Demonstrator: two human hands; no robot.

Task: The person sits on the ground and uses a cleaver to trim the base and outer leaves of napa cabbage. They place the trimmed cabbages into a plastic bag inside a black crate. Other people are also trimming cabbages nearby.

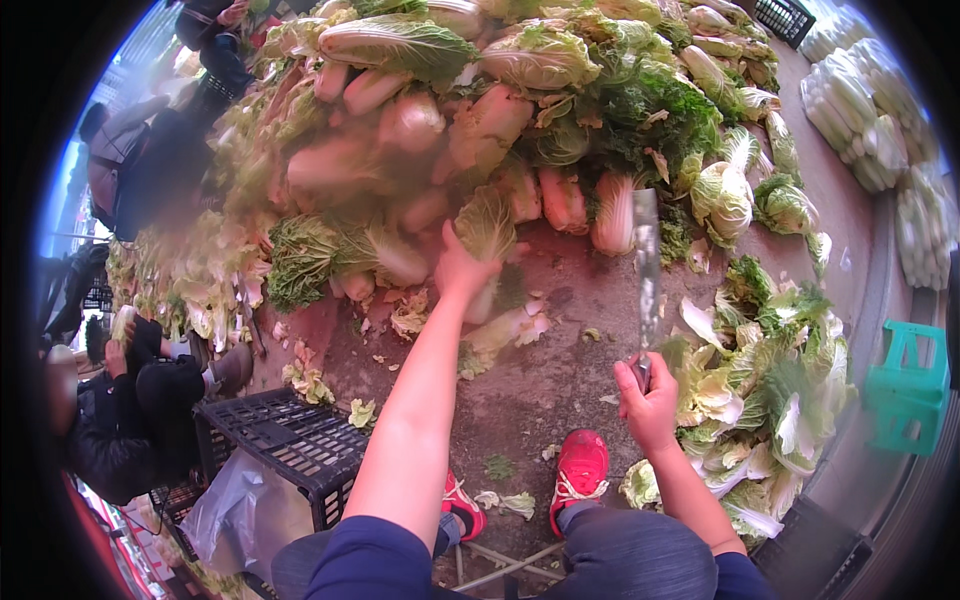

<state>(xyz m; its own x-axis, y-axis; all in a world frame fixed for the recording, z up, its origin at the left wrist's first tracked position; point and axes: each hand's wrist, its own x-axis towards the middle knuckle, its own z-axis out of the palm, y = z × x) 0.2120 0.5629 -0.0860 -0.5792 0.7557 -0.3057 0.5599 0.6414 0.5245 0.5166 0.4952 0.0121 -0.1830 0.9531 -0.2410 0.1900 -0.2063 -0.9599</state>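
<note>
My right hand (646,397) is closed round the handle of a long-bladed knife (646,262), its blade pointing away from me. My left hand (463,270), arm stretched forward, grips a napa cabbage (487,225) at the near edge of a big heap. Whole napa cabbages (397,41) with leafy heads and pale stem ends make up this heap. Below the left hand, loose leaves (510,330) lie on the ground. A pile of trimmed leaves (757,397) lies to the right of my right hand. Haze blurs part of the heap.
A black plastic crate (281,435) with a clear plastic bag (244,510) stands at lower left. People work along the left side, one seated person (142,397) holding a cabbage. A green plastic stool (907,386) and bagged pale vegetables (855,105) are at right. My red shoes (581,472) rest on the ground.
</note>
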